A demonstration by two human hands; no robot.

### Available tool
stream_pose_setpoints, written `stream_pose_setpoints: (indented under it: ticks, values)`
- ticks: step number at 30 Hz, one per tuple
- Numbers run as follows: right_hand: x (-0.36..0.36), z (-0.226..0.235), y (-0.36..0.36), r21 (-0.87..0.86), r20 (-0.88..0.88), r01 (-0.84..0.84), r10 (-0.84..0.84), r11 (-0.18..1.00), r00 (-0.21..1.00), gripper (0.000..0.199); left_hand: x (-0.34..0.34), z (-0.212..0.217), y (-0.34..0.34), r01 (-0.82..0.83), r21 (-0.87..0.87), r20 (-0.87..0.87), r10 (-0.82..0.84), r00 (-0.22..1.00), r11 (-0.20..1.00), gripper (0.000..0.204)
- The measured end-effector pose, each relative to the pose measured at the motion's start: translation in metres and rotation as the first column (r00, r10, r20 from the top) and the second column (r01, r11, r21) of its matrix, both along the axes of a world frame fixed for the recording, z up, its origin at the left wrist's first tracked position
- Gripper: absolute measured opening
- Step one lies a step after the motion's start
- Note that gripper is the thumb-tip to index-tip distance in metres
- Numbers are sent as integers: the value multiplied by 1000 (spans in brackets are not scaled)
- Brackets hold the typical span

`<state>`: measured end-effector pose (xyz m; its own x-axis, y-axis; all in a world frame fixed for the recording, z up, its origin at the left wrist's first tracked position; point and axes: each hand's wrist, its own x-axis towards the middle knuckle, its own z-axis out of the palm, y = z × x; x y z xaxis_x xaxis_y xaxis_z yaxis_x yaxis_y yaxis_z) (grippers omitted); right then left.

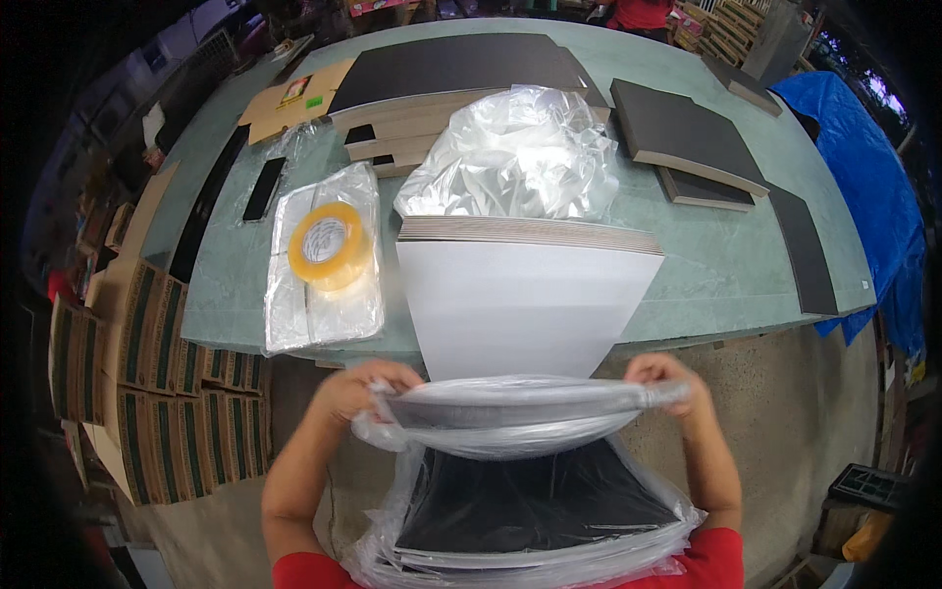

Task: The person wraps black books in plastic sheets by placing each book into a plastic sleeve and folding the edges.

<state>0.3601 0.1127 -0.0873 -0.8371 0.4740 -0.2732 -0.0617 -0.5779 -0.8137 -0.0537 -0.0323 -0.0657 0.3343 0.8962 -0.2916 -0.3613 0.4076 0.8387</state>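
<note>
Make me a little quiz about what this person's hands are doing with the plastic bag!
1. True or false: both hands grip the clear plastic bag.
2. What sits on the flat plastic packet on the table? A) scissors B) a yellow tape roll C) a cup
3. What colour is the top sheet of the stack just beyond the hands?

Key: 1 true: left hand and right hand hold its ends. 2 B. 3 white.

Green-and-tan printed cartons (162,383) stacked left of table; flat cardboard sheet (294,98) bears small coloured labels at far-left corner
</note>
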Motion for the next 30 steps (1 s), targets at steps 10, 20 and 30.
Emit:
stream_pose_setpoints:
  ticks: [10,20,30]
  values:
    - [-38,-187,-56,452,725,161,-466,878,507,19,27,-158,-31,-377,-484,-203,317,926,790,18]
    - [-32,-223,-53,744,473,198,-712,639,519,22,21,-146,-18,-255,-295,-456,99,884,921,54]
    - [-22,33,-25,361,-292,-109,223,926,930,43,24,43,-16,217,287,-470,-61,881,933,26]
